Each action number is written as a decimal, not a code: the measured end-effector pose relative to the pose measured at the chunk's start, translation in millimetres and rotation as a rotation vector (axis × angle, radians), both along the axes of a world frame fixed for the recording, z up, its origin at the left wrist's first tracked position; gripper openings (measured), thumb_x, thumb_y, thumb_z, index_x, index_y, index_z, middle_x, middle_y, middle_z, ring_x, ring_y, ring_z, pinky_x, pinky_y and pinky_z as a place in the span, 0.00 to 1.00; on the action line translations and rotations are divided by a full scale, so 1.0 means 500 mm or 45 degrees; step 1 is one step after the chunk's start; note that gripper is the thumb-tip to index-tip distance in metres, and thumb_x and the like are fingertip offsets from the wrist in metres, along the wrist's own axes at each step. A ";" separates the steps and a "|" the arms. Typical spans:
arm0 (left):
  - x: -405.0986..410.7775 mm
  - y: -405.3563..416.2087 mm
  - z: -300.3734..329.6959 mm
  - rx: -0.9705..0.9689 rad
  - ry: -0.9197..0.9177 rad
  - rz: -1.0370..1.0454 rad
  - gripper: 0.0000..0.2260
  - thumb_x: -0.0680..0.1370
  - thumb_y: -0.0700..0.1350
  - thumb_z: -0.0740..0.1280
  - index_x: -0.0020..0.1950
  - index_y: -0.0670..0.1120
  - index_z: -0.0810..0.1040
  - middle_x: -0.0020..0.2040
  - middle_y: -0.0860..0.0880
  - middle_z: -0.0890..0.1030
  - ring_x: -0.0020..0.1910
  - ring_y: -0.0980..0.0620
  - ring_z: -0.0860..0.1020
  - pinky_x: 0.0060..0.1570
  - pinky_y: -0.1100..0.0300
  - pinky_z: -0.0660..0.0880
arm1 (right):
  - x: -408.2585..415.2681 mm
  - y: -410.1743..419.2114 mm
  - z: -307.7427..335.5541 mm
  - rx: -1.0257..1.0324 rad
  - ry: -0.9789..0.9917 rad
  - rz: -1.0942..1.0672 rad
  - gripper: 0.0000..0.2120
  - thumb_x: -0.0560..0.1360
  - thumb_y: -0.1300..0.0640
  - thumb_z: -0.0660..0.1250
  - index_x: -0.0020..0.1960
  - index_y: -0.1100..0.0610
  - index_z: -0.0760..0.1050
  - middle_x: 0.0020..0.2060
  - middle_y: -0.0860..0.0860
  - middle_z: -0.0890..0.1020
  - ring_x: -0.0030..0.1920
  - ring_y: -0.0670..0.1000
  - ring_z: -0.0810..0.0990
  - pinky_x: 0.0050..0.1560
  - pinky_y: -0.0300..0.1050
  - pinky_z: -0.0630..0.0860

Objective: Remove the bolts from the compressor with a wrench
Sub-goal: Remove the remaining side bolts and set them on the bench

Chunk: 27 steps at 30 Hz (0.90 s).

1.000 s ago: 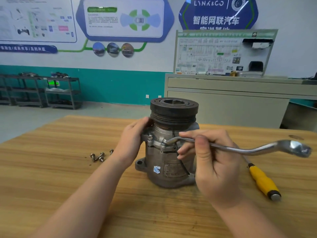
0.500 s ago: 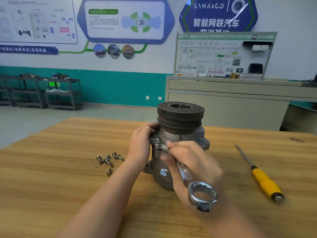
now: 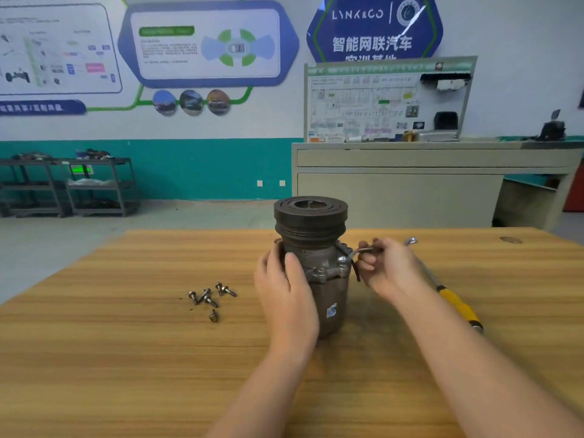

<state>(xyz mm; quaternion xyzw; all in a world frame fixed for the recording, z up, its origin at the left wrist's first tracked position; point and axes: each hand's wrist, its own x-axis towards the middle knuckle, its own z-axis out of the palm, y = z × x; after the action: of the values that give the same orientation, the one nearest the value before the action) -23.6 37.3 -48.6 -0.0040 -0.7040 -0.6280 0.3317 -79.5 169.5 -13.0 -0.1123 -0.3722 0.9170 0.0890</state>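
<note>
On the wooden table, loose bolts lie left of the upright compressor. The left hand wraps its fingers round the compressor's body. The right hand grips the wrench, whose ring end sits at the compressor's right flange. A yellow-handled screwdriver lies beyond the right forearm.
</note>
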 end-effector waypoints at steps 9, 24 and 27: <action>0.016 -0.058 -0.033 -0.483 -0.072 0.017 0.59 0.59 0.78 0.63 0.79 0.53 0.40 0.76 0.45 0.52 0.75 0.49 0.52 0.74 0.47 0.50 | 0.038 0.048 -0.007 0.120 0.430 -0.352 0.09 0.83 0.54 0.56 0.46 0.57 0.68 0.33 0.56 0.83 0.26 0.48 0.79 0.25 0.38 0.75; -0.021 -0.089 -0.075 -0.087 -0.079 -0.499 0.61 0.54 0.61 0.82 0.74 0.66 0.41 0.73 0.57 0.66 0.68 0.69 0.67 0.62 0.73 0.65 | 0.123 -0.023 -0.036 2.179 1.539 -0.843 0.09 0.77 0.61 0.64 0.43 0.65 0.79 0.39 0.55 0.80 0.38 0.49 0.78 0.41 0.33 0.73; -0.028 -0.089 -0.080 -0.025 -0.085 -0.527 0.61 0.55 0.58 0.82 0.75 0.63 0.43 0.72 0.57 0.68 0.66 0.69 0.68 0.59 0.77 0.65 | 0.116 -0.035 -0.052 2.048 1.462 -1.034 0.14 0.82 0.54 0.57 0.46 0.62 0.76 0.35 0.55 0.80 0.33 0.51 0.79 0.34 0.41 0.75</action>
<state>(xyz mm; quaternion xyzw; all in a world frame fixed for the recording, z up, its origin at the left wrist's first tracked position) -37.6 -7.2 -88.4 -0.1311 -0.7049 -0.6755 0.1720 -21.2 152.1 -38.9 0.3125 -0.7048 0.2194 0.5978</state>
